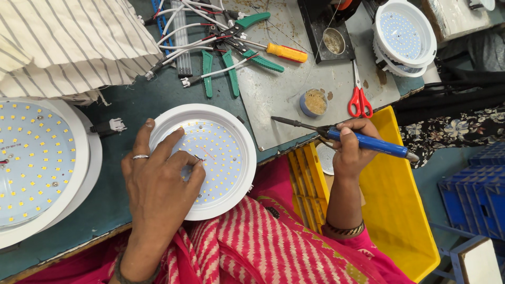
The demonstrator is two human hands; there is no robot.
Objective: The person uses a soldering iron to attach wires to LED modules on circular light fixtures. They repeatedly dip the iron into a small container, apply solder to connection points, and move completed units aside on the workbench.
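Note:
My left hand (158,181) rests on a round white lamp housing (210,158) with a board of many small yellow diodes, its fingertips pinching a thin wire at the board's middle. The housing lies at the near edge of the dark green bench. My right hand (351,147) grips a blue-handled soldering iron (368,143); the iron's dark tip (281,121) points left over a grey metal plate, clear of the lamp.
A larger lamp disc (37,163) lies at the left. On the grey plate (294,79) are red scissors (359,97), a small flux tin (314,102), green pliers (227,68), a yellow screwdriver (284,51) and white wires. Stacked lamps (404,37) stand far right; a yellow crate (394,205) sits beside me.

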